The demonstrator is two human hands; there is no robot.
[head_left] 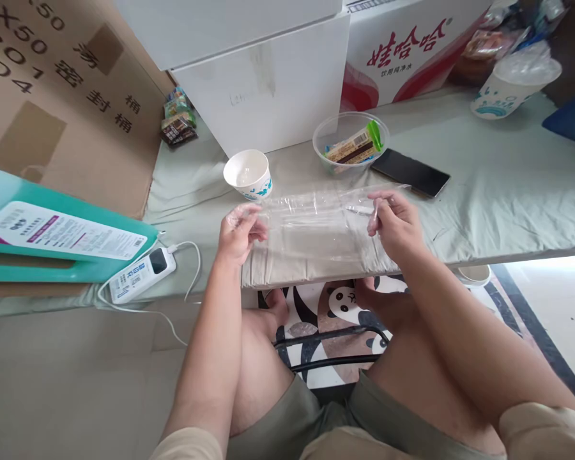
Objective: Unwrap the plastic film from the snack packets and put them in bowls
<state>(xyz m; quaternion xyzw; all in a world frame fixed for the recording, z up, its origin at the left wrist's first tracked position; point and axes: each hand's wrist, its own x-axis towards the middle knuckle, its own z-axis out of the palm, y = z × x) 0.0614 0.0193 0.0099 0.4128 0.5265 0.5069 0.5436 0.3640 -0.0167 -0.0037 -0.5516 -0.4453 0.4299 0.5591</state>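
Observation:
A clear plastic bag (311, 223) is stretched out between my two hands, just above the near edge of the covered bench. My left hand (242, 233) grips its left end, fingers curled into the film. At the other end, my right hand (395, 220) pinches the film between thumb and fingers. Behind my left hand stands a white paper cup (249, 174) with a blue pattern. Beyond the bag sits a clear round plastic bowl (320, 144) with wrapped snack bars (357, 147) in it. A black phone (412, 172) lies flat beside the bowl.
White boxes (268, 89) and a red-and-white carton (402, 57) line the back. At left are a green jug (67, 223), a large cardboard box (71, 108) and a power bank (144, 275) with a white cable. A paper bucket (508, 89) stands far right.

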